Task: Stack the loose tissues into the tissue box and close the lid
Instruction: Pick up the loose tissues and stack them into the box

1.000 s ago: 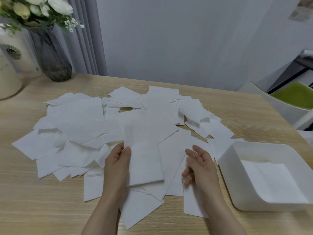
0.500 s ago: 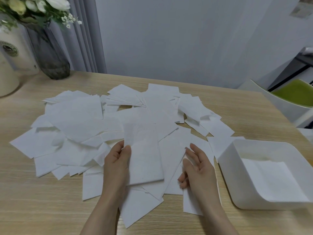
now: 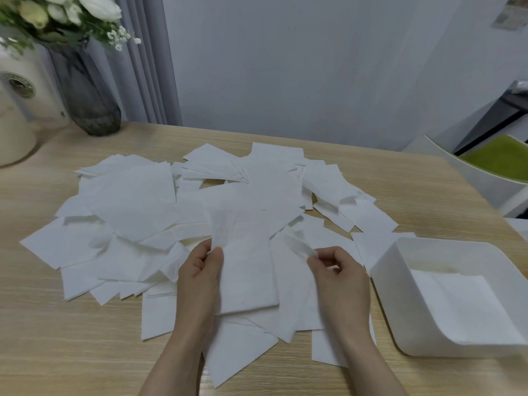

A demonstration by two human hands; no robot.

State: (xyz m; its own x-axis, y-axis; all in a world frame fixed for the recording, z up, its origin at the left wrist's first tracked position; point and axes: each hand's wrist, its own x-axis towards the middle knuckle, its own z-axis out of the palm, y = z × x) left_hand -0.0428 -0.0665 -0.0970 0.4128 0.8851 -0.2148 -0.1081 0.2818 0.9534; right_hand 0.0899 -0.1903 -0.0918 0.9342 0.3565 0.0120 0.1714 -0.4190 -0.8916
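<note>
While the left hand [image 3: 200, 277] holds a folded white rectangular tissue [image 3: 244, 261] by its left edge, thumb on top and fingers underneath, the right hand [image 3: 338, 277] pinches the lifted corner of another thin white tissue [image 3: 297, 247] between thumb and forefinger, its other fingers curled in. Both hands sit at about 6 o'clock of the scene, the held rectangle between them and just above the pile.

The loose white paper tissues [image 3: 137, 218] lie spread in an overlapping heap across the middle of the pale wood-grain table [image 3: 71, 352], reaching from 9 o'clock through the centre towards 2 o'clock, with a few sheets under the forearms at 6 o'clock.

The white plastic tissue box [image 3: 400, 298], open-topped with rounded corners, stands at 4 o'clock, just beside the right edge of the heap. A flat layer of white tissue lies on its floor. I cannot tell where its lid is.

At 10 o'clock, well apart from the heap, a dark smoky glass vase [image 3: 88, 98] holds white flowers [image 3: 71, 10], with a cream ceramic jar [image 3: 17, 104] just beside it to the left. At 2 o'clock, beyond the table's edge, a white chair with a green seat [image 3: 497, 158] shows.
</note>
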